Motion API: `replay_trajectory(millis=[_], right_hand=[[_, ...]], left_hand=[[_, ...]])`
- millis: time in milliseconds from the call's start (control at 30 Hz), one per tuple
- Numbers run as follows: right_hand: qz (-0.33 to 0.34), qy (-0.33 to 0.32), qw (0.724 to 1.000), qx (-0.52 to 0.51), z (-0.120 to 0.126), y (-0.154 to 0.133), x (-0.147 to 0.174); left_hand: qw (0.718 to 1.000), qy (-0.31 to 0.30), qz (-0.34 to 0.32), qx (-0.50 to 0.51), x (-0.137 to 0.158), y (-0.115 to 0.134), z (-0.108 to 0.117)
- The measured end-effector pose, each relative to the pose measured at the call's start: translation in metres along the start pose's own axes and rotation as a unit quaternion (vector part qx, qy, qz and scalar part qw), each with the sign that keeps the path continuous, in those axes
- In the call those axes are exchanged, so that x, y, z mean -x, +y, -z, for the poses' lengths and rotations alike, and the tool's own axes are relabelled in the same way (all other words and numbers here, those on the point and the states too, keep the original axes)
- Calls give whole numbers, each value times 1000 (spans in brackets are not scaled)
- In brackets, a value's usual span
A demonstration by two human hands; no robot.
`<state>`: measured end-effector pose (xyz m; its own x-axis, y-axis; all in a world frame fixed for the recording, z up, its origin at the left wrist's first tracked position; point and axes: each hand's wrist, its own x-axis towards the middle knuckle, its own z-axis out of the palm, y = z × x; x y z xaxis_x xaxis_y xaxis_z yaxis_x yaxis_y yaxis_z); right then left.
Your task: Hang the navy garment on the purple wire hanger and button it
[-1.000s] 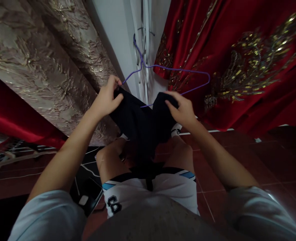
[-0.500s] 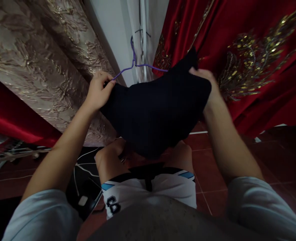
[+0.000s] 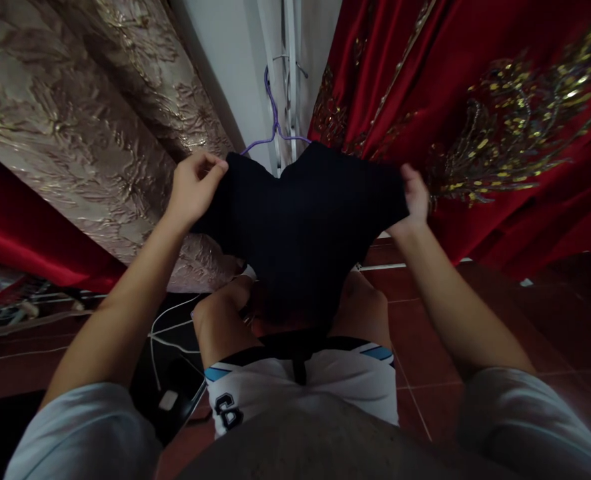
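Note:
A dark T-shirt (image 3: 300, 220) hangs on a purple wire hanger (image 3: 275, 120), whose hook loops over a dark metal bar. Most of the hanger's arms are hidden inside the cloth. With thumb and fingers closed, my left hand (image 3: 195, 187) pinches the shirt at its left shoulder. On the other side my right hand (image 3: 414, 200) grips the edge of the right sleeve, drawing it out sideways; its fingers are slightly blurred and partly behind the cloth. The lower part of the shirt falls between my knees.
Beige embossed fabric (image 3: 125, 133) hangs on the left, red satin with gold sequins (image 3: 500, 133) on the right. Behind the hanger stand white poles (image 3: 293, 40). White cables and a white plug (image 3: 168, 400) lie at lower left. Red tiles (image 3: 415, 327) cover the floor.
My right hand has moved down and pulled the right sleeve outward. The right shoulder now sits over the hanger's arm, and the neckline shows as a dip. My left hand stays nearly in place.

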<state>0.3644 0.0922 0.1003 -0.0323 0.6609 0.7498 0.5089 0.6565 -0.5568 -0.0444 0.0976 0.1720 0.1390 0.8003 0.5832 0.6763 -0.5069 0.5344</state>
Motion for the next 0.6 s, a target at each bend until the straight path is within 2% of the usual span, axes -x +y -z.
replay_trajectory(millis=[67,133,233,267,333,400,433,467,500,567,600], right_hand=[[-56,12,989,-135,11,-2,-11],[-104,26,960,-259,18,-19,-25],[-141,-15,941,-306,18,-63,-37],[-158,-55,936,-308,17,-77,-36],[-181,-181,910,-325,12,-100,-26],[-158,-329,875,-319,3,-108,-11],[-127,-382,869,-287,-4,-107,-3],[-88,-405,880,-234,-13,-101,5],[-53,-396,902,-163,-23,-93,13],[-8,-312,950,-19,-50,-74,26],[1,-268,963,33,-64,-65,32]], left_hand=[[1000,-6,-10,-2,0,14,-3],[999,5,-23,-29,-6,26,-10],[996,17,-22,-83,-21,24,-22],[996,14,-15,-88,-26,19,-24],[998,-1,-2,-68,-30,9,-28],[999,-25,-3,-27,-25,7,-31],[999,-41,-12,-7,-19,11,-32],[998,-59,-28,10,-12,18,-33],[995,-83,-53,24,-4,29,-35],[981,-141,-124,45,12,57,-42],[970,-173,-160,56,19,73,-47]])
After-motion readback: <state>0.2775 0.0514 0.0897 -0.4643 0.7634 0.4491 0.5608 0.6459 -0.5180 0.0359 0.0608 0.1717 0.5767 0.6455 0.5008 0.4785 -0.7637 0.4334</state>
